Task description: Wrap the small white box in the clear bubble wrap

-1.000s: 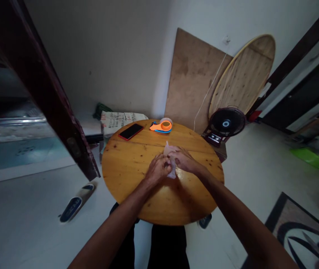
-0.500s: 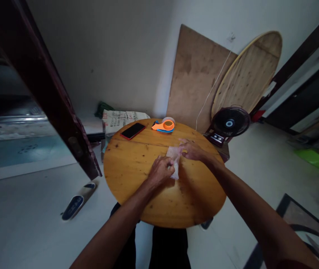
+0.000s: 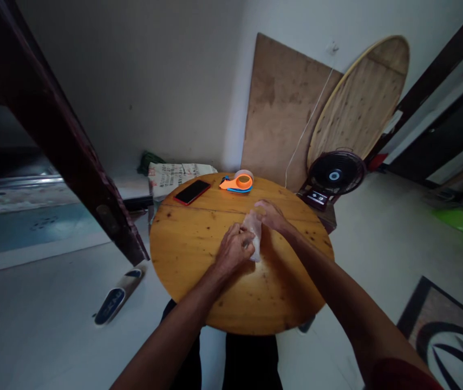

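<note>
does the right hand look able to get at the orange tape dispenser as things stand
Probably yes: the right hand is near the tape dispenser, with nothing standing between them, though it would likely have to leave the translucent packet first.

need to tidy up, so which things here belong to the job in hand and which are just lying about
In the job: plastic, with left hand and right hand on it; table beneath.

Just lying about: phone, fan, slipper; perhaps tape dispenser, untouched.
</note>
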Available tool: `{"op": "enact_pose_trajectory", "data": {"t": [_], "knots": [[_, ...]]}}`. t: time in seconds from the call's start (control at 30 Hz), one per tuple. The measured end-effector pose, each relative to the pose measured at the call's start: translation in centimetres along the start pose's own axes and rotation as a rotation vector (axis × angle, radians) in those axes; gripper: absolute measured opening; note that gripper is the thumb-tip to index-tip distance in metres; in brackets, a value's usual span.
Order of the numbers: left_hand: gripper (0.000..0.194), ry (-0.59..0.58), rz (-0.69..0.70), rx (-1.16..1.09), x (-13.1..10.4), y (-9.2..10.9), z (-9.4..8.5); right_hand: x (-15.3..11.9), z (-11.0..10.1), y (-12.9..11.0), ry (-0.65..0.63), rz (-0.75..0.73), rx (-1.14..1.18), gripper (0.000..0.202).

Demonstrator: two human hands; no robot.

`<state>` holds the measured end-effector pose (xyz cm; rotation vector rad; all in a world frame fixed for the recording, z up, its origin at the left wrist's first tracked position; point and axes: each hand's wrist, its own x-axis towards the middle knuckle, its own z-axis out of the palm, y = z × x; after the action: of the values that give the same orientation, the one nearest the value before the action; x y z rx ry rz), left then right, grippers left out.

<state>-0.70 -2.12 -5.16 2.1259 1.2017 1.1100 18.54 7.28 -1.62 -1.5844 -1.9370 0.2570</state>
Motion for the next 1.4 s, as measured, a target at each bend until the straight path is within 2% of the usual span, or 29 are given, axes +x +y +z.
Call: {"op": "enact_pose_trajectory", "data": {"t": [0.1,0.2,0.27,0.37,0.6,0.73,0.83,0.97,1.23,1.3,1.4], "knots": [[0.028,0.012,-0.002,-0.036,0.0,-0.1,0.3,-2.6,-0.8,1.2,0.017,0.161,-0.001,0.017],[0.029,0.015,-0.003,-0.047,0.0,-0.2,0.3,-4.6,-0.8,1.5,-0.114,0.388,0.242,0.012],[0.030,0.013,-0.011,-0.044,0.0,-0.1,0.2,-5.1,-0.3,1.0,-0.157,0.475,0.378,0.015],[0.031,0.003,-0.018,-0.053,0.0,-0.1,0.0,-4.5,0.5,-0.2,-0.165,0.526,0.427,0.021],[0.031,-0.002,-0.008,-0.073,-0.1,-0.1,0.0,-3.7,1.0,-2.1,-0.145,0.462,0.525,0.013],[0.032,0.018,0.033,-0.005,-0.1,-0.1,0.0,-3.5,2.3,-1.3,-0.070,0.455,0.514,0.012],[0.030,0.032,0.115,0.063,0.0,-0.1,-0.1,-3.3,3.5,-0.2,-0.002,0.446,0.474,0.012],[0.027,0.004,0.208,0.108,0.0,0.2,-0.6,-3.4,4.0,0.7,0.049,0.398,0.403,0.012],[0.015,-0.015,0.185,0.173,-0.5,2.0,-1.2,-4.0,3.4,-0.2,0.106,0.288,0.171,0.012],[0.016,-0.021,0.181,0.184,-0.6,2.1,-1.1,-3.9,3.5,-0.1,0.135,0.270,0.187,0.013],[0.019,-0.016,0.177,0.202,-0.7,2.0,-0.9,-3.7,4.0,0.1,0.173,0.249,0.335,0.017]]}}
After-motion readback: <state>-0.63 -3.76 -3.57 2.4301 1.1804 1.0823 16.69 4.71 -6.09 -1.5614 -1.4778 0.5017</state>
